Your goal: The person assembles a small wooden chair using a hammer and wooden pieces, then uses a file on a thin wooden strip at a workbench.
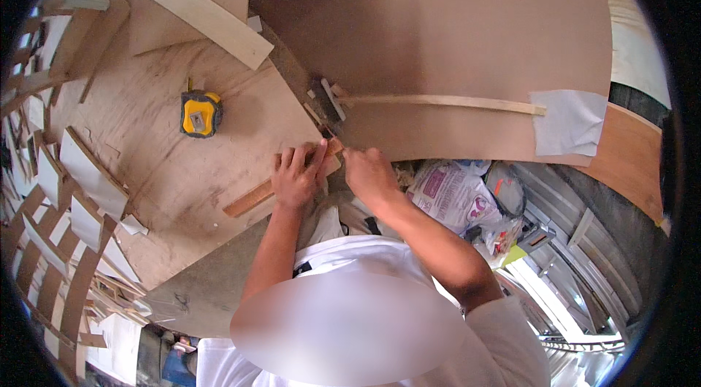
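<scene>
My left hand (pixel 296 175) presses flat on a short wooden strip (pixel 252 199) that lies on the plywood workbench (pixel 168 175) at its near edge. My right hand (pixel 367 171) is closed beside it, gripping a small thin tool whose tip meets the strip's end (pixel 333 144); the tool itself is mostly hidden by the fingers. Just beyond the hands lies a hammer (pixel 326 100) with a long pale wooden handle (pixel 438 101) reaching right across a large brown board (pixel 453 36).
A yellow tape measure (pixel 200 113) sits on the bench at left. A curved pale plank (pixel 186 4) leans at top left. Many wood offcuts (pixel 66 190) lie along the left. A white sheet (pixel 569 120) hangs on the board; printed bags (pixel 456 193) and metal rails (pixel 577 255) lie lower right.
</scene>
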Demonstrator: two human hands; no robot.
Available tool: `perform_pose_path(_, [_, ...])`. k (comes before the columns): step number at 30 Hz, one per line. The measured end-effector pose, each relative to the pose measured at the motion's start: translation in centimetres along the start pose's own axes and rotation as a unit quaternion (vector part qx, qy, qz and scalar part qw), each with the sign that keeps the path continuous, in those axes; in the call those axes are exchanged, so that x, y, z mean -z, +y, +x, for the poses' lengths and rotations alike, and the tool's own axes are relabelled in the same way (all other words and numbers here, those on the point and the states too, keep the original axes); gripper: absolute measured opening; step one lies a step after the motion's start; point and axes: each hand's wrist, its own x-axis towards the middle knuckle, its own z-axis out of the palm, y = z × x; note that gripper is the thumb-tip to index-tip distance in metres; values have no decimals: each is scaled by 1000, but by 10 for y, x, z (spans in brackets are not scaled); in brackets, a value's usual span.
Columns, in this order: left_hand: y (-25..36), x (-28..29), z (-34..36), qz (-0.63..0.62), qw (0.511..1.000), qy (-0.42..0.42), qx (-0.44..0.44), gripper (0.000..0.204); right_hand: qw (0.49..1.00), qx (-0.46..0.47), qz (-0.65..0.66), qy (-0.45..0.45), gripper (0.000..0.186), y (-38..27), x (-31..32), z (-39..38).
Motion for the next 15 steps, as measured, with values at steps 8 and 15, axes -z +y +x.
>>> perform_pose_path(8, [0,-2,2,4,1000,21,-1,51,998,35,39,26,21,6,-3,16])
perform_pose_path(15, [2,-1,0,-9,1000,22,8,48,999,33,-2,-21,24,17,-8,12])
